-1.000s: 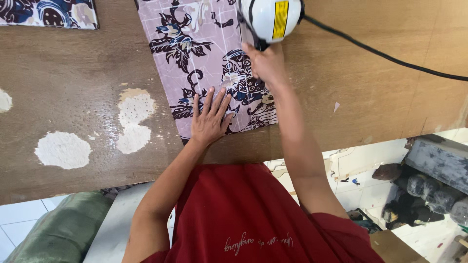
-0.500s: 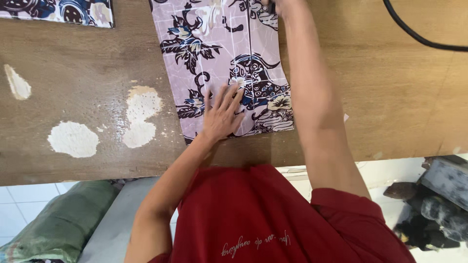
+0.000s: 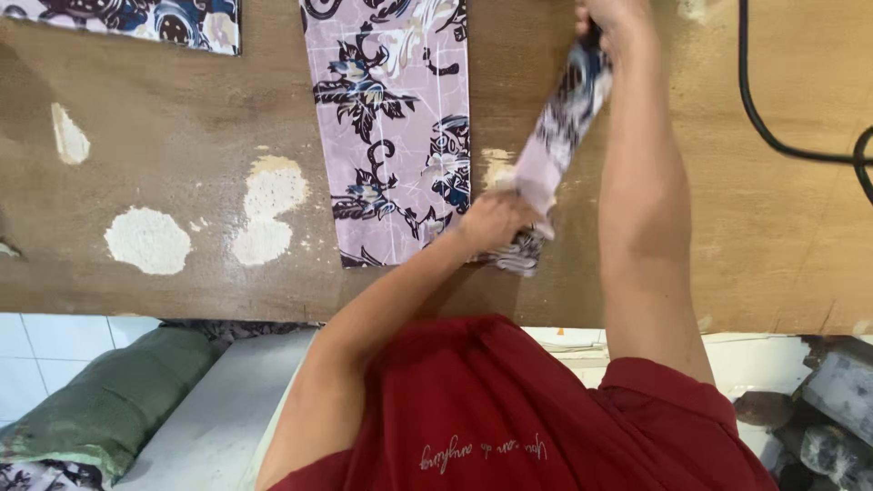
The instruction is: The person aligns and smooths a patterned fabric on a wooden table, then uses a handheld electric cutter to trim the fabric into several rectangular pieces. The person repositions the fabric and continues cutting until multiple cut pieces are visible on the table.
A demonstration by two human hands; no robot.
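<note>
Presently lifted off worn brown wooden table (image 3: 136, 109): narrow folded strip of lilac floral-print cloth (image 3: 555, 150); near end pinched in left hand (image 3: 496, 223), far end gripped in right hand (image 3: 614, 18). Wider lilac floral-print panel (image 3: 391, 127) lying flat beside; strip apparently raised, not yet laid down.
</note>
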